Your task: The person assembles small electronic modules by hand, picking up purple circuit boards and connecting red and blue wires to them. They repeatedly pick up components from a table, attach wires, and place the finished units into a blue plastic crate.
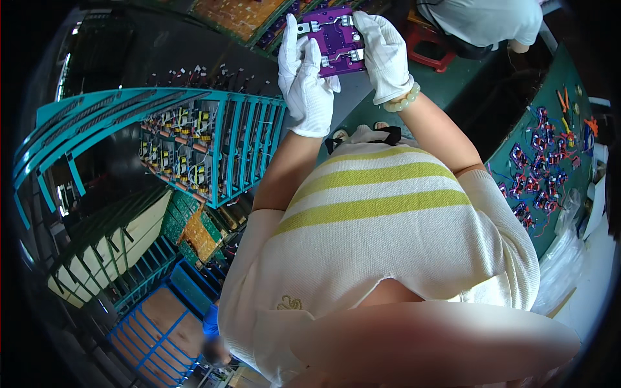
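Held up in front of me is a purple circuit board [336,44] with silver metal terminals along its left and right sides. My left hand [306,90], in a white glove, is closed on the board's left edge, its fingers running along that side. Gripping the opposite edge is my right hand [385,57], also gloved in white, with curled fingers. A pale green bead bracelet [402,100] circles my right wrist. The undersides of the board and some fingertips are hidden.
A teal rack [223,149] filled with boards and yellow components stands at my left. Wired parts [540,161] and pliers [565,100] lie on the green bench [550,236] at right. Beyond my right hand, a person [482,22] sits by a red stool [433,55].
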The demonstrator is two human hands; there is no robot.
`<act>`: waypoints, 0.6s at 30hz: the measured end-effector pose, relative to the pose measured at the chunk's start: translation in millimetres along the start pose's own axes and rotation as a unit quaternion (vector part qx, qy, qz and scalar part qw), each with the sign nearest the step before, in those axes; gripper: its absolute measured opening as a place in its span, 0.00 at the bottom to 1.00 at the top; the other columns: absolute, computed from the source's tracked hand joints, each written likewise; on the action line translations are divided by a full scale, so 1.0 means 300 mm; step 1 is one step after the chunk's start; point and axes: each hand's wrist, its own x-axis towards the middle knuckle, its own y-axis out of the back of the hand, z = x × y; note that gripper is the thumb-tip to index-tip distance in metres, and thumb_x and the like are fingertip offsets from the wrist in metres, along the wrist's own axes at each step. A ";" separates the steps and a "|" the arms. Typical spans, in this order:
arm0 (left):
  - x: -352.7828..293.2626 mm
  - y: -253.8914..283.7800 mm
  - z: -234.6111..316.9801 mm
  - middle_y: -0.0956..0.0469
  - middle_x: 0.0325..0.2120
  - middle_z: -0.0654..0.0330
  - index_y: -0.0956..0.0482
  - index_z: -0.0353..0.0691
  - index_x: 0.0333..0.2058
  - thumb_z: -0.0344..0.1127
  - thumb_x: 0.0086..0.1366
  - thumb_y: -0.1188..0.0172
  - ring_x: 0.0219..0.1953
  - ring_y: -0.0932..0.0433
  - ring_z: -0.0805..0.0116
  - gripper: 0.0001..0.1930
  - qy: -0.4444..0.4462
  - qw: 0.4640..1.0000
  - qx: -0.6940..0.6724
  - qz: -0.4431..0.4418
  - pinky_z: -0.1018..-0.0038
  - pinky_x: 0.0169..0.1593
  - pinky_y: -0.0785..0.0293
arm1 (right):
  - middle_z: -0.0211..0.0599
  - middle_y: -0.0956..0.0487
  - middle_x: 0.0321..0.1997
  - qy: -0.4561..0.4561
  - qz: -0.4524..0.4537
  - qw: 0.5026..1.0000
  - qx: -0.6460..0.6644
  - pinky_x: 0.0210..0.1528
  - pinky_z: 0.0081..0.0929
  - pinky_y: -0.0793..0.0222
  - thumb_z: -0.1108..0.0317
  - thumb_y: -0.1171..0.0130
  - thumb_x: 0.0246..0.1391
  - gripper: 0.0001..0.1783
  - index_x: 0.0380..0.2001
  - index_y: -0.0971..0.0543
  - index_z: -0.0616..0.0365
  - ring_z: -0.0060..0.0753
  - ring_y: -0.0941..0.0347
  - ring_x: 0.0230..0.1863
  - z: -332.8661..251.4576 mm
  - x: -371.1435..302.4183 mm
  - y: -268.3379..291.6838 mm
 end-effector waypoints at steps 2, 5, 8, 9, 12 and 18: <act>0.011 -0.031 -0.028 0.26 0.39 0.66 0.44 0.51 0.65 0.33 0.69 0.52 0.28 0.27 0.83 0.26 0.017 0.999 -0.039 -0.028 0.84 0.21 0.33 | 0.28 0.21 0.33 -0.003 0.039 0.999 0.020 0.34 0.13 0.31 0.62 0.46 0.61 0.13 0.42 0.25 0.62 0.15 0.26 0.33 -0.006 0.024 0.053; 0.035 -0.094 -0.067 0.26 0.41 0.65 0.44 0.51 0.65 0.32 0.70 0.53 0.31 0.25 0.80 0.26 0.030 0.998 -0.044 -0.043 0.83 0.22 0.31 | 0.24 0.22 0.27 -0.112 0.070 0.990 -0.051 0.28 0.11 0.35 0.61 0.44 0.59 0.12 0.38 0.23 0.59 0.11 0.29 0.27 -0.120 0.021 0.104; 0.053 -0.166 -0.104 0.27 0.42 0.63 0.46 0.50 0.65 0.32 0.70 0.53 0.32 0.25 0.77 0.27 0.063 0.996 -0.045 -0.050 0.82 0.22 0.31 | 0.20 0.25 0.22 -0.109 0.055 0.985 -0.123 0.24 0.10 0.41 0.59 0.41 0.57 0.12 0.36 0.22 0.57 0.07 0.33 0.23 -0.196 0.065 0.167; 0.058 -0.187 -0.117 0.27 0.43 0.62 0.47 0.50 0.65 0.32 0.70 0.53 0.33 0.24 0.76 0.27 0.075 0.995 -0.047 -0.052 0.81 0.22 0.31 | 0.19 0.26 0.23 0.009 0.063 0.972 -0.226 0.23 0.10 0.42 0.57 0.42 0.58 0.13 0.35 0.21 0.57 0.07 0.34 0.23 -0.201 0.095 0.208; 0.068 -0.241 -0.156 0.28 0.44 0.61 0.48 0.48 0.66 0.32 0.70 0.54 0.33 0.24 0.74 0.27 0.093 0.993 -0.050 -0.056 0.79 0.20 0.33 | 0.37 0.23 0.44 0.326 -0.043 0.843 -0.427 0.46 0.23 0.33 0.68 0.47 0.58 0.14 0.45 0.23 0.62 0.27 0.28 0.41 -0.346 0.153 0.345; 0.146 -0.311 -0.208 0.27 0.49 0.56 0.41 0.40 0.62 0.33 0.71 0.56 0.48 0.25 0.67 0.22 0.123 0.985 -0.041 -0.117 0.71 0.50 0.26 | 0.35 0.29 0.56 -0.158 -0.190 0.954 -0.171 0.62 0.27 0.43 0.54 0.60 0.66 0.26 0.58 0.33 0.62 0.25 0.37 0.58 -0.186 0.168 0.444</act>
